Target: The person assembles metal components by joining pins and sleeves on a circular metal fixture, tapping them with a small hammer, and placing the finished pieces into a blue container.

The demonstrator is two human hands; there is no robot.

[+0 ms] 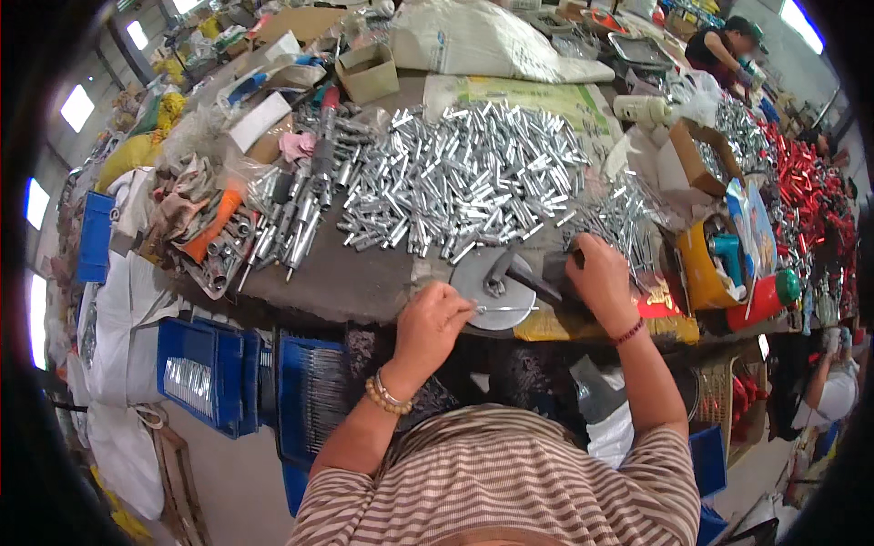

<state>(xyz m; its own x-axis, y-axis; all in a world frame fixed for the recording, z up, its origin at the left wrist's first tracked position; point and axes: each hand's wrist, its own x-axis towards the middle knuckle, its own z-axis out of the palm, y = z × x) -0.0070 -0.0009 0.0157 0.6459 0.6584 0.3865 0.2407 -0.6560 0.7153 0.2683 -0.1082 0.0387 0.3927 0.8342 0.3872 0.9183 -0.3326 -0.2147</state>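
Observation:
My left hand point(424, 329) pinches a thin metal rod point(512, 309), which points right across the near part of a round grey plate point(471, 273) at the table edge. On that plate lies a hammer point(523, 278) with a dark handle. My right hand point(601, 282) is right of the hammer, its fingers curled beside a dark block; what they hold, if anything, is hidden. Just beyond it are loose thin metal pins point(628, 218). A wide heap of short silvery metal tubes point(464, 177) covers the middle of the table.
Screwdriver-like tools point(305, 209) and an orange-handled tool point(214, 227) lie at left. Blue bins point(196, 378) with metal parts stand below the table's left side. At right are a cardboard box point(701, 155), a yellow container point(708, 264) and a red bottle point(760, 300). Another person point(719, 50) works far right.

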